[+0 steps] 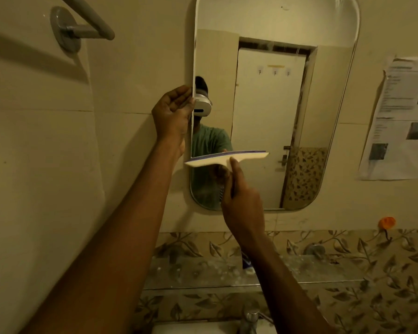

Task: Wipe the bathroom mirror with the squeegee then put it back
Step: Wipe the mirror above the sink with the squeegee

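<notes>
Nearest to me, at the bottom edge, I see the top of a chrome tap, and just behind it a glass shelf fixed against leaf-patterned tiles, with a small blue-and-white tube standing on it, mostly hidden by my right forearm. Both forearms reach up and away from me. My right hand is clenched around the handle of the squeegee, index finger stretched up along its neck; the cream-coloured head lies roughly level, its blade edge against the lower left part of the mirror, with the left tip jutting just past the mirror's edge. My left hand is higher up, fingers curled over the mirror's left edge and gripping it, palm on the wall side. The mirror itself is a tall rounded panel on a cream tiled wall, reflecting a white door and a person in a green shirt wearing a headset. To its right a printed sheet of paper is stuck on the wall, and below that sits a small orange hook. At the upper left, a grey towel bar is mounted on the side wall.
</notes>
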The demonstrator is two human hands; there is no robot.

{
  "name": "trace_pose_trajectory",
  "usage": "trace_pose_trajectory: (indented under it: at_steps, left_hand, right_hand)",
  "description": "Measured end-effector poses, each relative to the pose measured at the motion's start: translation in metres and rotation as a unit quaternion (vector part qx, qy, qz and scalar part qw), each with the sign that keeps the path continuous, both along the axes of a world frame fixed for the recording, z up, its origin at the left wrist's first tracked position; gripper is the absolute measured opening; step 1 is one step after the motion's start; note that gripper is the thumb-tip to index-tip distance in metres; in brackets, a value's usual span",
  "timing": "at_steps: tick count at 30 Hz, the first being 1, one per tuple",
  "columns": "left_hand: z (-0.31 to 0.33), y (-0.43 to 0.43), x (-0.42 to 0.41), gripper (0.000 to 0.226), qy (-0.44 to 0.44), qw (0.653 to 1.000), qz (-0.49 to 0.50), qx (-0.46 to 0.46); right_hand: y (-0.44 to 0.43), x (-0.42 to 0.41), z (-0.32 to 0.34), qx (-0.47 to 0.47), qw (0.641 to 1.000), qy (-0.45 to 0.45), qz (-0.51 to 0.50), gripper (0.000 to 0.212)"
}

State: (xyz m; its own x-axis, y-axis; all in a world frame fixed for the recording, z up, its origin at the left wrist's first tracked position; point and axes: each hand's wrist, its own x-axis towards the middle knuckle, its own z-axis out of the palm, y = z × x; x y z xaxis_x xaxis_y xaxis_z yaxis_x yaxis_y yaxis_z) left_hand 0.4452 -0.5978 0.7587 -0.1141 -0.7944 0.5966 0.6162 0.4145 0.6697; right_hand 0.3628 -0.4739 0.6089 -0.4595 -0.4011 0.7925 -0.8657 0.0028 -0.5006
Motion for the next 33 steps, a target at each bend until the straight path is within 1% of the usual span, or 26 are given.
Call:
trace_pose_trajectory:
  at_steps: [3,7,9,11,14,17,20,29,33]
  left_hand:
    - [-0.007,-0.001,0.004,0.037,-0.013,1.000,0.005,-0.008]
    - [-0.012,0.002,0.007,0.041,-0.033,0.999,0.015,-0.030]
    - [-0.012,0.005,0.006,0.042,-0.033,0.998,0.024,-0.037]
    - [-0.013,0.008,0.006,0.041,-0.034,0.998,0.042,-0.039]
    - [-0.019,0.007,0.006,0.039,-0.055,0.995,0.074,-0.038]
    - [-0.036,0.007,0.007,0.035,-0.085,0.991,0.098,-0.033]
    - [-0.050,0.006,0.007,0.034,-0.106,0.987,0.110,-0.041]
    - [-0.042,0.008,0.007,0.035,-0.174,0.973,0.138,-0.068]
    - [-0.040,0.009,0.008,0.036,-0.202,0.966,0.142,-0.077]
  right_hand:
    - [0.005,0.003,-0.020,0.018,1.000,0.014,-0.015,0.051]
    - [0.021,0.009,-0.072,0.113,0.993,0.021,-0.021,0.063]
    - [0.027,0.010,-0.083,0.140,0.990,0.021,-0.024,0.067]
    - [0.029,0.012,-0.081,0.143,0.989,0.010,-0.020,0.062]
    - [0.025,0.014,-0.067,0.125,0.992,0.003,-0.003,0.055]
    - [0.015,0.010,-0.044,0.099,0.995,0.027,-0.017,0.054]
    - [0.008,0.006,-0.033,0.067,0.997,0.031,-0.026,0.054]
    - [0.033,-0.008,-0.080,0.139,0.989,0.047,-0.025,0.061]
    - [0.044,-0.016,-0.092,0.168,0.984,0.054,-0.035,0.059]
